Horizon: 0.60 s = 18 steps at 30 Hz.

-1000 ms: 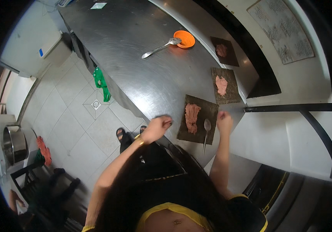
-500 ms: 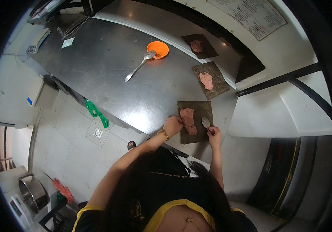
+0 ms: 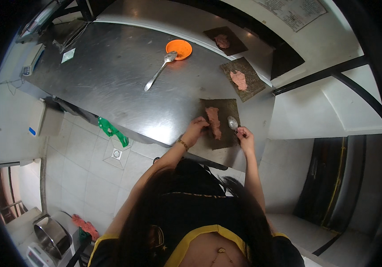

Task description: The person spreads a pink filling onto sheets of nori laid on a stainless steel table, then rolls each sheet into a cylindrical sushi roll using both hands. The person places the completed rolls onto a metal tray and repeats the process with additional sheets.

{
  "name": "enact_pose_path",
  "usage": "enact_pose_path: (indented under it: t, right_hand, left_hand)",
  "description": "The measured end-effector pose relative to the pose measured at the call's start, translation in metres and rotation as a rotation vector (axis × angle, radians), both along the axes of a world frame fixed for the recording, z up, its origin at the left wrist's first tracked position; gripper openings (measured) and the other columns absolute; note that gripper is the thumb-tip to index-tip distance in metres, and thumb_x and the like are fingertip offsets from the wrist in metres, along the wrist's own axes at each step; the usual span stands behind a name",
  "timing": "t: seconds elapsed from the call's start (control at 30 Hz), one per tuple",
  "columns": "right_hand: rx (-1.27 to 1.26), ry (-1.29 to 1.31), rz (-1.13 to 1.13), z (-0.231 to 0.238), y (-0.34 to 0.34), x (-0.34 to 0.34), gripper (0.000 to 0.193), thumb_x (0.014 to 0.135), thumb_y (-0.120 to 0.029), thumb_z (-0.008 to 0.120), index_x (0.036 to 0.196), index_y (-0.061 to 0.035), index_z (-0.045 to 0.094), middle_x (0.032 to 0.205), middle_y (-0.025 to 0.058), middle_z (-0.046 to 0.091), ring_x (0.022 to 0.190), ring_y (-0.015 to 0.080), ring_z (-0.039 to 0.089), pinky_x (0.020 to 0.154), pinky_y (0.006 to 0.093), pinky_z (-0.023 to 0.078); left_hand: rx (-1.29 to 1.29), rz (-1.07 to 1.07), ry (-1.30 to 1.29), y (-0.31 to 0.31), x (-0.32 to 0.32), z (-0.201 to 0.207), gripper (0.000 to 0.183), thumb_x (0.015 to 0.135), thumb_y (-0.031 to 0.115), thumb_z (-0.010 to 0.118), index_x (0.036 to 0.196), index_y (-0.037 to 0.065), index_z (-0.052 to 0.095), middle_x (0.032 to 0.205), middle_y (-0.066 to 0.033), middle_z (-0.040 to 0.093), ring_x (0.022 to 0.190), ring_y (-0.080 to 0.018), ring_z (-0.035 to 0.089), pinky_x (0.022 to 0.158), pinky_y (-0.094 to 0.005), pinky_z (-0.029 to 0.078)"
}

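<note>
A dark seaweed sheet lies on the steel table in front of me, with a long strip of pink minced meat down its left part. My left hand is at the sheet's left edge, its fingertips pinched there close to the meat. In my right hand is a metal spoon, gripped near the bowl, which hovers by the sheet's right edge. Farther back, a second seaweed sheet carries a flat patch of pink meat.
An orange bowl stands at the back of the steel table, with a large spoon leaning on its rim. A seaweed sheet with meat shows in the shiny back panel, apparently a reflection. A green cloth hangs at the table's near-left edge.
My right hand has lifted the spoon slightly off to the sheet's right side. My left hand stays at the left edge. The whole view has shifted a little.
</note>
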State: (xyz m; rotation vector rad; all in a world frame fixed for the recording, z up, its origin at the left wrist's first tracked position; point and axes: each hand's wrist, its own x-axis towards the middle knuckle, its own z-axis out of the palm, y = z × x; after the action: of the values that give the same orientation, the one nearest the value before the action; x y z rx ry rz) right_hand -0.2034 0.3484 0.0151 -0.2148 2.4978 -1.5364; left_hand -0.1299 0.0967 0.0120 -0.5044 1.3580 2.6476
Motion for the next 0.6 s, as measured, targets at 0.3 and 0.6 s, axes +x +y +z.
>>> enact_pose_path:
  t: [0.3,0.6]
  right_hand:
    - [-0.034,0.044,0.158,0.0,-0.034,-0.003,0.019,0.086,0.009,0.05,0.101,0.0027,0.058,0.084,0.0078,0.065,0.069,0.0132,0.061,0.068,0.0263,0.051]
    - [0.238,0.296,0.558,0.078,-0.069,-0.017,0.031,0.083,0.004,0.052,0.11,-0.0067,0.062,0.094,0.0121,0.065,0.084,0.0271,0.064,0.075,0.0351,0.051]
  left_hand:
    - [0.24,0.101,-0.1,-0.039,0.027,0.011,0.021,0.093,0.018,0.046,0.114,0.013,0.047,0.099,0.002,0.055,0.088,-0.0088,0.055,0.072,-0.0266,0.046]
    - [-0.164,0.258,-0.167,-0.022,0.031,0.015,0.027,0.096,0.029,0.044,0.102,0.006,0.058,0.083,0.001,0.057,0.074,-0.0079,0.053,0.067,-0.0255,0.046]
